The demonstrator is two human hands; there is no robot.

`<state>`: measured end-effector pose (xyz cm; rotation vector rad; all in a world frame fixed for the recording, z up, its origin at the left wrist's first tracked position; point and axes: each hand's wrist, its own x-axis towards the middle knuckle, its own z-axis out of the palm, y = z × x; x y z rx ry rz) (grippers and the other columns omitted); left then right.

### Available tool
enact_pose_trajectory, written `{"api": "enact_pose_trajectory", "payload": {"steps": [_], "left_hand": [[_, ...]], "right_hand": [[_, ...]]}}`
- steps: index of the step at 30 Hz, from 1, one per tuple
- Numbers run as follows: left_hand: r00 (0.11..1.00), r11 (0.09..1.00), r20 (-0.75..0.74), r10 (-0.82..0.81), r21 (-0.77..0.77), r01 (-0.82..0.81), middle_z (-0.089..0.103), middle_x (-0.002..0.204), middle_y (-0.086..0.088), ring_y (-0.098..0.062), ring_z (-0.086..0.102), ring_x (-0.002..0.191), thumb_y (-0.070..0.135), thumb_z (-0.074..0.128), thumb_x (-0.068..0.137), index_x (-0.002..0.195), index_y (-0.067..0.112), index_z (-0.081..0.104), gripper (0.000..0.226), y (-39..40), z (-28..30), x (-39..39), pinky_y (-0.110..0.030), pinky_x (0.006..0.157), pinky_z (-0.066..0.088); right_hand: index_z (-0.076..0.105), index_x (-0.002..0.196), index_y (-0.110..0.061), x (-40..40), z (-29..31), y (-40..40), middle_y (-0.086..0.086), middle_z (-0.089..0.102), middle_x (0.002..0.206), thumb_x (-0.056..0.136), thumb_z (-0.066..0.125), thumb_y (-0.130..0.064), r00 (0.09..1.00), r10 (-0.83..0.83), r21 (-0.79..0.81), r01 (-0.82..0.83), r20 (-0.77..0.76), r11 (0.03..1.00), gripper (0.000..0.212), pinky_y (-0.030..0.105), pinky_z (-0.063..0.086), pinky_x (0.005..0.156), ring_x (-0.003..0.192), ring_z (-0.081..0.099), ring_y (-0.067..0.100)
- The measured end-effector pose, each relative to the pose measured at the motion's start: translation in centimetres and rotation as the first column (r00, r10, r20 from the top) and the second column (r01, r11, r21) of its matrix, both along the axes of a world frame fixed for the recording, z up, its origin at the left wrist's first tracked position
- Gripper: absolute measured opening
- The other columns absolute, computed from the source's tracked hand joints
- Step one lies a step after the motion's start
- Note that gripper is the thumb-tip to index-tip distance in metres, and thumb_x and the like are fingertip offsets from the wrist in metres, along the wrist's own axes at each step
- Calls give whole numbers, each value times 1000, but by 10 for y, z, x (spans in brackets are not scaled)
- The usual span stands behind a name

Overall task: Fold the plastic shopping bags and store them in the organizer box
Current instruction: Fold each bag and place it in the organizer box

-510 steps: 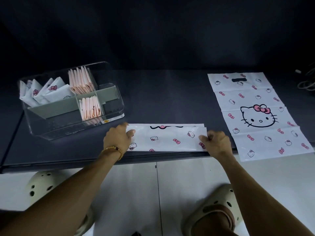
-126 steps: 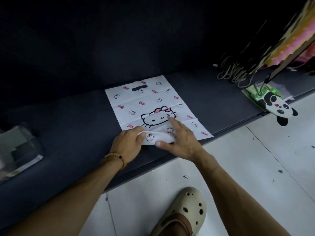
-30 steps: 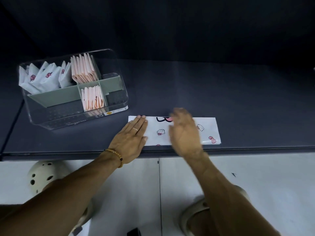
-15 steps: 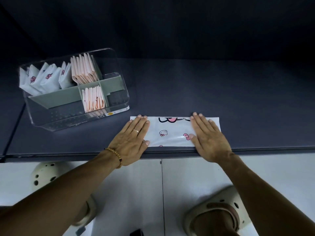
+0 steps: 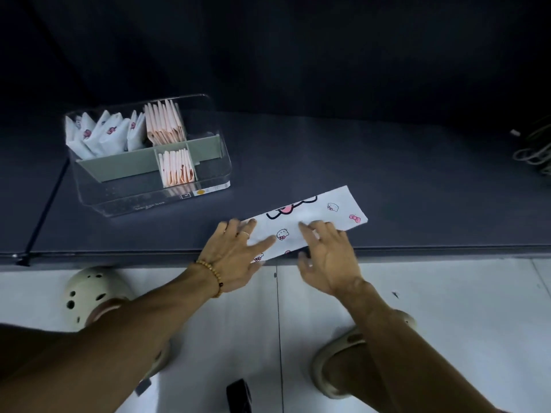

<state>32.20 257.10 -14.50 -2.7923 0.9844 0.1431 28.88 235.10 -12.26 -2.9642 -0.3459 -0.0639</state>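
Both flat hands, left hand (image 5: pixel 235 251) and right hand (image 5: pixel 328 251), press the cat-print bag strip (image 5: pixel 316 219); box (image 5: pixel 155 201) label seems illegible.

Cream clogs (image 5: pixel 98 293) are standing on the white tiled floor (image 5: pixel 462 308) along the frame's bottom, while coiled cables (image 5: pixel 533 150) are lying at the dark desk's (image 5: pixel 328 162) right edge.

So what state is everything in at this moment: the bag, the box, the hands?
Bag on the table: folded into a long strip, lying flat and slanted, near end at the table edge.
Box: open-topped, upright, partly filled.
White folded bags: standing in the back left compartment.
Pink folded bags: standing in two compartments.
Left hand: fingers spread, resting on the strip's near end.
Right hand: fingers loose, fingertips touching the strip.
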Motion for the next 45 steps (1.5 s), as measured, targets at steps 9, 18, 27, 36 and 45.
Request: {"api": "enact_pose_trajectory", "payload": {"steps": [9,18,27,36,45], "left_hand": [[833,879,-541,117,-334,-341,60,102,10,-13,49,97,60,58,72,99,35,56,37,-2,39,11,-30,82,40],[683,513,-683,259,-502,-696,58,66,-3,-25,52,67,28,50,96,63,14,50,36,-31,25,28,-31,61,39],[700,649,-427,572,-287,-705,64,97,-10,-32,58,87,38,45,93,88,16,52,24,-66,3,41,-33,66,40],[983,958,-143,116,-244,-148,33,151,-4,-31,19,142,40,41,96,141,28,38,46,-49,-11,54,-42,114,20],[965,918,18,263,-312,-244,54,126,-14,-32,41,129,33,54,86,113,7,59,38,-43,-7,32,-45,106,37]], "right_hand": [[63,75,-13,9,-6,21,4,61,73,97,52,-19,956,-207,362,273,-210,891,26,33,42,64,67,54,27],[57,77,5,27,2,-2,3,58,72,95,56,-24,728,-265,563,666,-632,489,34,38,56,69,62,53,15],[44,67,-14,56,-16,6,4,53,66,97,49,-32,689,-543,195,687,-480,700,36,26,39,63,73,55,26],[56,117,-15,65,-16,-1,6,59,112,95,54,-34,853,-484,214,518,-193,828,29,35,46,76,103,55,27],[20,153,-11,3,-49,-5,5,14,161,100,21,-49,950,-258,25,267,-177,963,64,43,8,119,149,9,22]]}}
